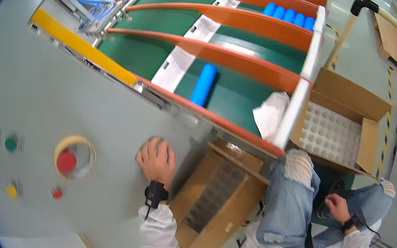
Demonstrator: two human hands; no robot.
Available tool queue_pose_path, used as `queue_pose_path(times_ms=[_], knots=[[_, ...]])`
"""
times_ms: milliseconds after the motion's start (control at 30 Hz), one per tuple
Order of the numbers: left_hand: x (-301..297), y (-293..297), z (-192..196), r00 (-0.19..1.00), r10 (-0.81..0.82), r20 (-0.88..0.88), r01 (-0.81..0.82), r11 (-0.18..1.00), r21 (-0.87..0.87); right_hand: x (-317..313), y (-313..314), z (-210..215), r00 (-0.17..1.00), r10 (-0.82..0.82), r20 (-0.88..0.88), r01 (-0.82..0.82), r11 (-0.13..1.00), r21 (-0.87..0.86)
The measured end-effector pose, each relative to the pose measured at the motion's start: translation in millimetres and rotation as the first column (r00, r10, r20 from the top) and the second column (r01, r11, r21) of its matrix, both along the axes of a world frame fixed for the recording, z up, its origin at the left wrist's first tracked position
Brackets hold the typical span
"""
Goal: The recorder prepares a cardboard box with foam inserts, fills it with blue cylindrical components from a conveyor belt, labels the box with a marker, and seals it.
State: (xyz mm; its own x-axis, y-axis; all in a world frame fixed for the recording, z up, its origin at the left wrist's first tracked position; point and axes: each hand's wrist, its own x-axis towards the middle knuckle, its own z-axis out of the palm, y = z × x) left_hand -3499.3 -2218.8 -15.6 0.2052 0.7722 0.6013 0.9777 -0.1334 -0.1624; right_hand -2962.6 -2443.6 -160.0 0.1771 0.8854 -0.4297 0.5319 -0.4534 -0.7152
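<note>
Grey panel [43, 87] under left hand [156, 159], cardboard box [212, 201] just beside

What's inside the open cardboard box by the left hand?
The cardboard box beside the left hand holds a dark tray of small round cells. The cells look empty; anything beneath the tray is hidden.

A pale grey machine panel [44, 92] fills the left side, bearing a green button [10, 143], a red button inside a yellow ring [66, 161], a small yellow button [11, 190] and a small red one [56, 192]. A yellow strip [81, 46] runs along its upper edge. Beyond it, green chute lanes [238, 48] lie between curved orange dividers [246, 62]. The glossy grey floor [366, 52] at right reflects overhead light and carries black-and-yellow tape [387, 125]. Flat cardboard sheets [392, 39] lie farther off.
</note>
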Motion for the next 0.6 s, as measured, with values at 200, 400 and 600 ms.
queue_pose_path(times_ms=[200,400,600], knots=[[22,-75,-47,0.839,0.040,0.543,0.200,0.905,-0.375,0,-25,30,0.999,-0.028,0.044,0.024,0.996,0.089],[11,-186,-135,0.896,0.396,0.202,-0.140,0.682,-0.718,-3,-44,29,0.999,-0.003,0.032,0.001,0.997,0.075],[5,-222,-166,0.876,0.306,0.372,-0.108,0.877,-0.468,0,-50,16,0.992,0.067,0.106,-0.080,0.989,0.120]])
